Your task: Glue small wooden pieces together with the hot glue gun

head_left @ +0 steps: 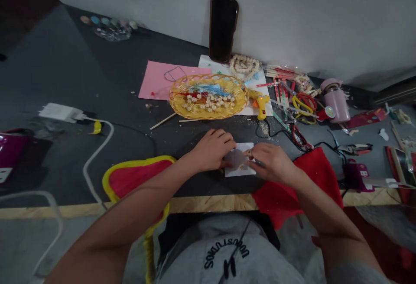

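Note:
My left hand (pixel 212 149) and my right hand (pixel 272 162) meet over a small white paper (pixel 239 170) lying on the dark table near its front edge. Between the fingertips of both hands is a small round greyish piece (pixel 236 158), which each hand pinches from its own side. What the piece is I cannot make out. A red cloth (pixel 308 180) lies under my right wrist and hangs over the table's edge.
A yellow woven basket (pixel 242 95) with small pale beads stands behind the hands. A yellow glue gun (pixel 261 102), scissors (pixel 302 104), a pink cup (pixel 336 102), pink paper (pixel 156 82) and a phone (pixel 222 26) leaning on the wall lie further back. A red-and-yellow fan shape (pixel 130 180) lies left.

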Demonstrator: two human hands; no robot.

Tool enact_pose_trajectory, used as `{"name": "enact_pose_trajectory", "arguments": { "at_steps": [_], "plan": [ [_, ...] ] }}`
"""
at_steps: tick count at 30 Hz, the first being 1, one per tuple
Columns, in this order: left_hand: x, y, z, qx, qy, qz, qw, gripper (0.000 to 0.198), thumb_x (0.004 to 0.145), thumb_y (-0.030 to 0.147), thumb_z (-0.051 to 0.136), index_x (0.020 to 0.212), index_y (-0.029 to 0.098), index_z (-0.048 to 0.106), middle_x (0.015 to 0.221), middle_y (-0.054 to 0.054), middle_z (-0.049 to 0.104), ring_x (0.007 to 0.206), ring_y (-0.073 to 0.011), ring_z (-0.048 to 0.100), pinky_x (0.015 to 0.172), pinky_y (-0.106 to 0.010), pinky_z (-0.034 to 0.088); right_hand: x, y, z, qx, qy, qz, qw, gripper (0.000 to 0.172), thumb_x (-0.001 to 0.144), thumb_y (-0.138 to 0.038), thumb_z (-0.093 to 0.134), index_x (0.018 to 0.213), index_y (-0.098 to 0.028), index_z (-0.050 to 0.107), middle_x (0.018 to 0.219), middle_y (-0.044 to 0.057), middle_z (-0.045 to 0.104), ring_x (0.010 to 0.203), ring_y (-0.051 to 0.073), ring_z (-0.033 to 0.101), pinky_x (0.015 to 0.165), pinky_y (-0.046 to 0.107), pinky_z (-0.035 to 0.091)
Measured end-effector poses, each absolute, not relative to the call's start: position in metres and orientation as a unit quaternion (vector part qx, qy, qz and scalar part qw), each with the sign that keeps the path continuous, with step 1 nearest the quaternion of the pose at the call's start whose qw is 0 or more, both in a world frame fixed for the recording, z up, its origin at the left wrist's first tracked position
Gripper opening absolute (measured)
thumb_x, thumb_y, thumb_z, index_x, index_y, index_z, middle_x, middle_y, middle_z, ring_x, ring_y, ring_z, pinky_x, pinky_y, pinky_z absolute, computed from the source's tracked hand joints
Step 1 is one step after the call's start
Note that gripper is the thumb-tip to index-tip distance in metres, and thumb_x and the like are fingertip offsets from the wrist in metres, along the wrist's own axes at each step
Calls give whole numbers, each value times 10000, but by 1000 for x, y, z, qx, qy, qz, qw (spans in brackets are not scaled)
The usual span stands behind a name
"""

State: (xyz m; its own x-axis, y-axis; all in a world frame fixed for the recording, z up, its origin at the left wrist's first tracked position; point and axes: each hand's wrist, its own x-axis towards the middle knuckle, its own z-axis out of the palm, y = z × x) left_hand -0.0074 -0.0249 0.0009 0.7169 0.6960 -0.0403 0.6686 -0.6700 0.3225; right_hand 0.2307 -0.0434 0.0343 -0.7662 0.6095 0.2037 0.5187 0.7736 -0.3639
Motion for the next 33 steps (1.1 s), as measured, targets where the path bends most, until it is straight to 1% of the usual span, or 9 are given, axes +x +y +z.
{"name": "enact_pose_trajectory", "arguments": {
  "at_steps": [2, 4, 8, 12, 18, 21, 25, 28, 33],
  "plan": [
    [-8, -25, -1, 914, 373, 46, 155, 483, 780, 519, 761, 1139, 215, 648, 1197, -68, 644, 1109, -278, 540, 864, -392, 383, 220, -21, 48, -309, -922, 137, 189, 145, 993, -255, 523, 929, -199, 641, 867, 63, 720, 825, 191, 673, 746, 314, 546],
    [-8, -25, -1, 913, 376, 47, 148, 496, 775, 524, 761, 1145, 212, 651, 1208, -74, 645, 1116, -286, 544, 863, -397, 390, 204, 7, 57, -339, -907, 127, 214, 170, 996, -200, 476, 1001, -195, 645, 993, 86, 720, 982, 205, 667, 862, 339, 542],
    [-6, -26, 3, 913, 381, 38, 139, 460, 771, 493, 757, 1119, 204, 672, 1202, -83, 653, 1131, -297, 552, 891, -415, 402, 169, 58, 65, -403, -903, 63, 134, 260, 940, -133, 498, 1146, -159, 655, 1196, 135, 675, 1158, 280, 599, 984, 437, 491],
    [-5, -25, 9, 910, 385, 19, 149, 431, 790, 470, 725, 1127, 206, 682, 1190, -89, 663, 1125, -309, 564, 882, -422, 421, 144, 83, 65, -449, -893, 18, -13, 251, 943, -170, 499, 1075, -137, 710, 1076, 144, 721, 1072, 298, 626, 942, 422, 494],
    [-4, -24, 10, 909, 384, 13, 160, 447, 794, 481, 722, 1144, 207, 679, 1209, -100, 663, 1160, -317, 553, 903, -419, 418, 125, 92, 59, -485, -870, -6, -87, 199, 913, -228, 556, 972, -169, 736, 1004, 138, 745, 1031, 295, 632, 802, 365, 502],
    [-5, -24, 8, 909, 384, 19, 157, 449, 791, 481, 727, 1142, 205, 679, 1204, -96, 663, 1154, -314, 553, 906, -416, 410, 128, 90, 64, -479, -876, 3, -49, 201, 929, -232, 541, 935, -159, 728, 992, 141, 737, 1013, 291, 630, 802, 368, 493],
    [-7, -25, 4, 913, 376, 47, 151, 465, 791, 521, 731, 1120, 197, 673, 1211, -99, 651, 1129, -298, 552, 887, -407, 399, 156, 60, 73, -434, -893, 57, 109, 184, 959, -258, 539, 918, -170, 696, 932, 89, 718, 934, 225, 635, 862, 346, 483],
    [-8, -25, 2, 915, 369, 64, 150, 451, 816, 532, 712, 1112, 196, 665, 1177, -98, 656, 1093, -290, 555, 867, -406, 393, 187, 22, 62, -391, -894, 113, 185, 153, 958, -259, 557, 888, -180, 668, 878, 76, 702, 882, 201, 646, 814, 318, 505],
    [-7, -25, 2, 916, 371, 57, 139, 309, 833, 396, 721, 1051, 184, 665, 1141, -78, 658, 1082, -275, 546, 857, -397, 388, 222, -25, 16, -420, -878, 133, 187, 83, 941, -225, 581, 925, -213, 663, 927, 82, 710, 909, 217, 667, 823, 356, 550]
  ]
}}
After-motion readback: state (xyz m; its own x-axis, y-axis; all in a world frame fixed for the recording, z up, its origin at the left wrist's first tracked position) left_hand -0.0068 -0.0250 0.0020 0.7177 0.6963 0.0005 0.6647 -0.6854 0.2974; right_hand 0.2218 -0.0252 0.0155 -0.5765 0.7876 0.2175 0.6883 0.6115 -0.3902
